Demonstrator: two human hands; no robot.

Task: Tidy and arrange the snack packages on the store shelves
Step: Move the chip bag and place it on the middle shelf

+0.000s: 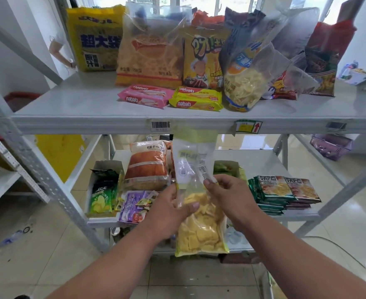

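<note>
I hold a tall clear bag of yellow chips [199, 225] upright in front of the lower shelf [264, 162]. My left hand [169, 210] grips its left side, thumb across the front. My right hand [229, 197] pinches the bag's right edge near the middle. On the upper shelf [80, 104] stand a yellow bag [95, 39], an orange-yellow bag [149, 55], a fries bag [201, 59], a clear chip bag [244, 70] and red bags [322, 61]. Pink [145, 96] and yellow nabati packs [196, 99] lie flat in front.
The lower shelf carries an open box of green chip packets [103, 190], an orange-brown bag [147, 167], purple packets [134, 206] and a stack of flat packets [283, 195]. Slanted shelf posts [46, 182] flank both sides. A purple basket [328, 147] sits behind at right.
</note>
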